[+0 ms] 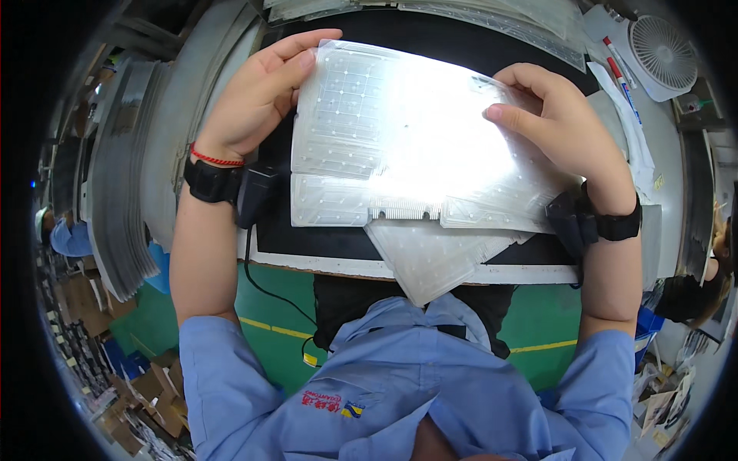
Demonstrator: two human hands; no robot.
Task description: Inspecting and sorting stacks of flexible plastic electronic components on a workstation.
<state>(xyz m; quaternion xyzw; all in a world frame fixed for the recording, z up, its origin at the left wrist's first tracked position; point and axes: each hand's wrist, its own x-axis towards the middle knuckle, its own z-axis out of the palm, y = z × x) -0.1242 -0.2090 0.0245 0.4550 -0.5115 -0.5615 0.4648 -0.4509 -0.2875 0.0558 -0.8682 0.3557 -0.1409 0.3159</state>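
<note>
Between my hands is a thin translucent circuit film sheet [338, 115] with printed traces and dots, tilted and glaring with reflected light. My left hand [269, 88] pinches its upper left corner between thumb and fingers. At the upper right edge, my right hand [557, 123] is closed on the sheet, thumb on top and fingers partly hidden behind it. Beneath it, a second film sheet [427, 265] pokes out, its corner hanging over the white front edge of the table. Whether the two sheets touch cannot be seen.
A black mat [307, 242] covers the worktable. Film stacks [507, 27] lie at the back, with more upright sheets [123, 177] at the left. A white fan [663, 50] and markers [619, 73] sit at the back right. A black cable [265, 288] hangs from my left wrist.
</note>
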